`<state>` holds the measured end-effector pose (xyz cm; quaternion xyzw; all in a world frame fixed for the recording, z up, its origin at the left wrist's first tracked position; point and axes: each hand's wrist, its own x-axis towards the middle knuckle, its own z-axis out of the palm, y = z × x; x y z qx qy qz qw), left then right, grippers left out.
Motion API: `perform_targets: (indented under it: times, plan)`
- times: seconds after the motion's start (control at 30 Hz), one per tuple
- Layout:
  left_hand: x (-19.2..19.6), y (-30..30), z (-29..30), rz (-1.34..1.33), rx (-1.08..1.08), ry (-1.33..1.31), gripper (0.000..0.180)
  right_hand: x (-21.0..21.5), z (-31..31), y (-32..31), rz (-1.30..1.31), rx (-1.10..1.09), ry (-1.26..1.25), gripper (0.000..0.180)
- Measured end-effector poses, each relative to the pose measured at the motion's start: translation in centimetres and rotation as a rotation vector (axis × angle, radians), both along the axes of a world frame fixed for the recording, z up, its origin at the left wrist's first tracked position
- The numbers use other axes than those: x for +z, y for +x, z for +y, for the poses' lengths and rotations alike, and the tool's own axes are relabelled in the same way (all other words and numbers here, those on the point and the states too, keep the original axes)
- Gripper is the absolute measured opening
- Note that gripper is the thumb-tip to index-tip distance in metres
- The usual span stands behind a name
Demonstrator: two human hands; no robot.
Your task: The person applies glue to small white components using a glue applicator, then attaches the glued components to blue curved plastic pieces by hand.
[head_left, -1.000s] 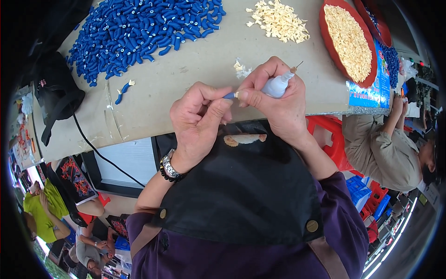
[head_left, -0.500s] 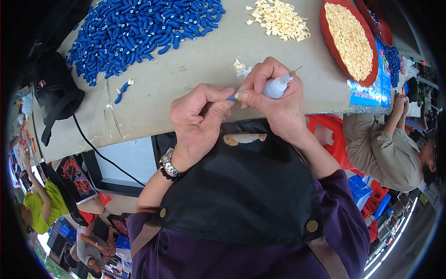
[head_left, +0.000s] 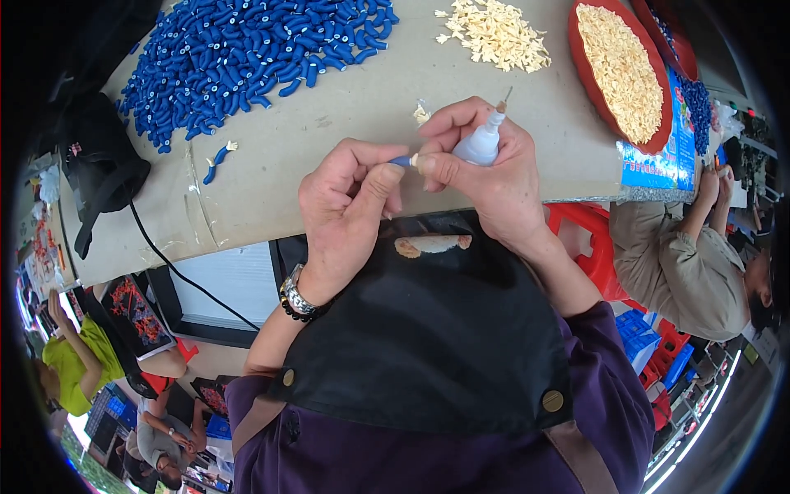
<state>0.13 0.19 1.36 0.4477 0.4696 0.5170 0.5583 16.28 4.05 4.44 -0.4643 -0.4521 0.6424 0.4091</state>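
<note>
While a short blue rubbery-looking tube (head_left: 401, 160) with a pale end is clamped between the thumb and forefinger of the left hand (head_left: 346, 198), a small cream-coloured piece (head_left: 415, 160) is pinched at that end by the right hand (head_left: 498, 177). A translucent white squeeze bottle with a thin needle tip (head_left: 477, 148) is also held in the right hand. Above the grey tabletop (head_left: 271, 165), printed characters are shown on a glossy blue sheet (head_left: 658, 165), which is partly covered by a red scalloped tray (head_left: 586, 82) filled with cream pieces.

The blue tube is held between the two hands, near the table's edge, its long axis laid roughly crosswise and its pale end turned to the person's right. The bottle is tilted slightly rightward, its needle pointed away from the body.

The tube's left end is hidden by the left fingers, and most of the cream piece by the right thumb; whether the two are firmly joined cannot be told. The bottle's base is masked by the right hand. At the upper edge, a large heap of blue tubes (head_left: 255, 58) and a smaller cream heap (head_left: 498, 37) are cut off.
</note>
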Motion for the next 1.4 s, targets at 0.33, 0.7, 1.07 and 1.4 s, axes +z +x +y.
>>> perform_targets:
  times: [0.33, 0.7, 1.07, 1.4]
  plan:
    - [-0.2, 0.2, -0.1, -0.097, -0.027, -0.028, 0.012, 0.4, 0.8, 0.8, -0.103, 0.126, -0.169, 0.007]
    - [-0.7, 0.4, -0.1, -0.170, -0.027, -0.004, 0.010, 0.9, 0.9, 0.5, -0.112, 0.184, -0.266, 0.013]
    - [-0.5, 0.2, -0.1, -0.182, -0.046, -0.062, 0.009, 0.2, 0.9, 0.4, -0.069, 0.207, -0.286, 0.010]
    - [-0.7, 0.2, -0.2, -0.081, -0.044, 0.022, 0.006, -0.4, 0.7, 0.4, -0.046, 0.187, -0.271, 0.010]
